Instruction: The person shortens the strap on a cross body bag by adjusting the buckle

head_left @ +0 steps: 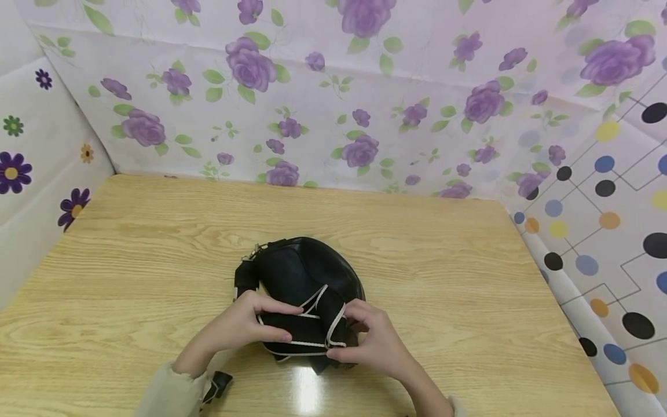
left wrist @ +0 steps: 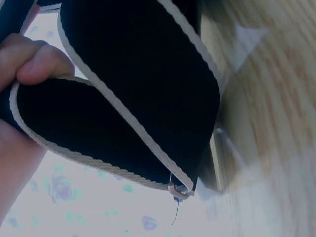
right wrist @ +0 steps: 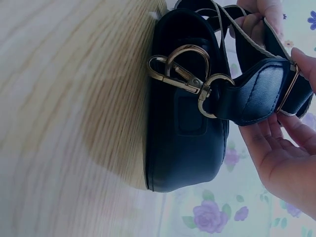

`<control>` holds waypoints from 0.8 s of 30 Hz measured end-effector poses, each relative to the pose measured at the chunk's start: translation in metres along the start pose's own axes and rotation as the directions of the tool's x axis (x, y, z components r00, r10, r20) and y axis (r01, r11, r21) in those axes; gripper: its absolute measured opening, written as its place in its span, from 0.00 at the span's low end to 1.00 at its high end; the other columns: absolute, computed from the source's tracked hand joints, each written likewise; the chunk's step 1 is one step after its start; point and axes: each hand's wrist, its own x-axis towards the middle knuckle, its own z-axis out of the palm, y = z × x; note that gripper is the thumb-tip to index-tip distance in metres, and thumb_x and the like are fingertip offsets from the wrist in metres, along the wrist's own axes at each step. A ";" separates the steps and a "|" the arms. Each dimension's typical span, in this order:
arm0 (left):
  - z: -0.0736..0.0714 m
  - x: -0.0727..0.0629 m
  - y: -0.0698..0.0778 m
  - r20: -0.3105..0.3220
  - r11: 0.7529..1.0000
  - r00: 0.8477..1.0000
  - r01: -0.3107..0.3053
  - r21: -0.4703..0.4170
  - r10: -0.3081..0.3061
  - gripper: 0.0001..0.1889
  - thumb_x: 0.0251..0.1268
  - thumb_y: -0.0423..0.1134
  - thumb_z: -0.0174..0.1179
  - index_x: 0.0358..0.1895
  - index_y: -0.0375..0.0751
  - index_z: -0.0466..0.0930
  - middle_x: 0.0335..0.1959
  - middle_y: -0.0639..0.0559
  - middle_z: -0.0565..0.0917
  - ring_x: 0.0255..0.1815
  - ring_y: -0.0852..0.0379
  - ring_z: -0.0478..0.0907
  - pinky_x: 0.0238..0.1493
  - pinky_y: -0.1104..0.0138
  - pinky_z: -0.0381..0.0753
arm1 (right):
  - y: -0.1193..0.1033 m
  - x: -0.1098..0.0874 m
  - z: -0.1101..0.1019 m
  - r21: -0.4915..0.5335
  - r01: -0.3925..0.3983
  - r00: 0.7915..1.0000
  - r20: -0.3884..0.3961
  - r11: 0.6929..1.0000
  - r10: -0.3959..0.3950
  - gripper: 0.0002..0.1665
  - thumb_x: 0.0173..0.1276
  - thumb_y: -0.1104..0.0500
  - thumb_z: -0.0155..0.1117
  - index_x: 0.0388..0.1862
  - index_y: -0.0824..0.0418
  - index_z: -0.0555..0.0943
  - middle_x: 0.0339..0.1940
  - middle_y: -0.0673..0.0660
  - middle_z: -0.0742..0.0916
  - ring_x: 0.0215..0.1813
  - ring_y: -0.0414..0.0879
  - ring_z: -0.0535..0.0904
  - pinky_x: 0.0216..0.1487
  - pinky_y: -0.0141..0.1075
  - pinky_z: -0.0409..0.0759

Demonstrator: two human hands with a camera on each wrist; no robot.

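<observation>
A black handbag [head_left: 307, 260] lies on the table in the head view, its wide black strap [head_left: 297, 329] with pale edging looped over the near side. My left hand [head_left: 247, 324] pinches the strap between thumb and fingers. To its right, my right hand [head_left: 377, 341] grips a folded part of the same strap. The right wrist view shows that hand's fingers at a gold slider [right wrist: 289, 91] beside the strap's leather end [right wrist: 259, 94]. A gold snap clasp [right wrist: 185, 81] joins this end to the bag's side. Strap loops [left wrist: 138, 64] fill much of the left wrist view.
The bag stands on a light wood-grain table [head_left: 443, 260]. A floral sheet [head_left: 323, 104] rises behind it, with a dotted sheet [head_left: 604, 260] along the right side. Near my left sleeve [head_left: 172, 391] lies a small black piece [head_left: 219, 383].
</observation>
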 end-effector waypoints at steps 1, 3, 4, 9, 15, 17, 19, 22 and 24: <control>-0.001 -0.001 0.000 -0.002 1.000 1.000 0.004 0.001 -0.004 0.18 0.48 0.37 0.67 0.43 0.30 0.80 0.40 0.44 0.82 0.38 0.64 0.76 0.37 0.69 0.76 | 0.000 0.000 0.000 -0.004 0.000 1.000 0.000 1.000 0.000 0.19 0.40 0.62 0.76 0.33 0.56 0.78 0.33 0.49 0.78 0.35 0.41 0.74 0.29 0.36 0.78; -0.001 -0.001 0.000 0.001 1.000 1.000 0.008 -0.004 -0.008 0.19 0.49 0.37 0.67 0.44 0.30 0.80 0.40 0.44 0.82 0.37 0.64 0.76 0.37 0.69 0.76 | -0.005 0.001 -0.001 -0.010 -0.005 1.000 0.005 1.000 0.005 0.19 0.40 0.63 0.76 0.32 0.57 0.78 0.33 0.50 0.78 0.34 0.41 0.74 0.29 0.36 0.78; -0.001 -0.002 0.000 0.003 1.000 1.000 0.008 -0.007 -0.008 0.19 0.49 0.37 0.66 0.44 0.30 0.80 0.40 0.44 0.82 0.39 0.63 0.77 0.37 0.69 0.76 | -0.005 0.001 -0.002 -0.012 -0.003 1.000 0.009 1.000 0.003 0.19 0.39 0.63 0.76 0.32 0.57 0.78 0.32 0.50 0.78 0.34 0.40 0.74 0.29 0.36 0.78; 0.000 -0.002 -0.001 0.007 1.000 1.000 -0.005 0.004 0.005 0.19 0.49 0.38 0.66 0.44 0.30 0.80 0.41 0.45 0.82 0.41 0.61 0.77 0.40 0.69 0.76 | -0.027 0.005 -0.006 -0.014 -0.011 1.000 0.022 1.000 0.012 0.18 0.37 0.70 0.74 0.29 0.62 0.77 0.30 0.53 0.78 0.32 0.42 0.74 0.28 0.39 0.78; -0.001 -0.003 -0.002 0.016 1.000 1.000 -0.013 0.022 0.013 0.19 0.49 0.37 0.66 0.44 0.30 0.80 0.40 0.45 0.82 0.31 0.69 0.72 0.35 0.72 0.75 | -0.017 0.001 -0.006 -0.022 0.010 1.000 0.027 1.000 -0.009 0.18 0.38 0.69 0.75 0.28 0.59 0.77 0.30 0.51 0.77 0.32 0.40 0.74 0.28 0.38 0.78; -0.002 -0.004 -0.003 0.015 1.000 1.000 -0.006 0.008 0.006 0.19 0.49 0.37 0.66 0.44 0.30 0.80 0.40 0.44 0.82 0.29 0.69 0.72 0.34 0.72 0.75 | -0.008 0.000 -0.005 -0.036 0.023 0.999 0.029 0.999 -0.022 0.18 0.38 0.66 0.75 0.29 0.57 0.77 0.31 0.50 0.77 0.32 0.39 0.73 0.28 0.36 0.78; -0.002 -0.006 -0.003 0.014 1.000 1.000 0.004 -0.010 -0.004 0.19 0.49 0.36 0.66 0.44 0.29 0.80 0.39 0.43 0.82 0.29 0.68 0.72 0.32 0.72 0.75 | -0.002 -0.001 -0.005 -0.043 0.032 0.999 0.032 0.999 -0.031 0.18 0.39 0.64 0.75 0.29 0.56 0.77 0.32 0.48 0.77 0.33 0.39 0.73 0.29 0.34 0.78; -0.003 -0.007 -0.004 0.022 0.999 1.000 0.012 -0.041 -0.011 0.19 0.50 0.36 0.66 0.45 0.28 0.79 0.39 0.43 0.82 0.23 0.70 0.70 0.26 0.74 0.74 | 0.002 -0.001 -0.005 -0.044 0.053 0.998 0.039 0.998 -0.051 0.17 0.41 0.62 0.75 0.30 0.55 0.77 0.32 0.48 0.77 0.33 0.39 0.73 0.29 0.33 0.78; -0.004 -0.008 -0.005 0.034 0.998 0.999 0.016 -0.054 -0.015 0.20 0.51 0.36 0.65 0.46 0.27 0.78 0.37 0.44 0.83 0.17 0.71 0.64 0.20 0.75 0.70 | 0.002 -0.001 -0.006 -0.044 0.054 0.998 0.044 0.998 -0.052 0.17 0.41 0.61 0.75 0.30 0.55 0.77 0.33 0.48 0.77 0.33 0.40 0.73 0.29 0.33 0.78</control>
